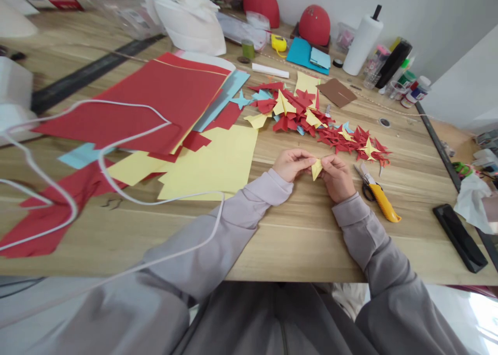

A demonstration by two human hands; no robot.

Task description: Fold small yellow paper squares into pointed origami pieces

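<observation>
A small piece of folded yellow paper [316, 170] is pinched between my two hands, just above the wooden table. My left hand [292, 164] grips its left edge with thumb and fingertips. On the other side, my right hand [336, 176] holds the right edge the same way. Beyond them lies a heap of folded red, yellow and blue paper pieces [286, 105]. Red folded stars [337, 139] spread to its right, with a yellow star [369, 149] among them. A yellow-handled utility knife [383, 202] and black-handled scissors [368, 191] lie right of my right hand.
Large red paper sheets [155, 100] and yellow sheets [218, 163] cover the left side. A white cable [136, 202] loops across them. A black case [459, 238] rests at the right. Behind stand a paper roll [362, 44], several bottles and a yellow tape measure [278, 43].
</observation>
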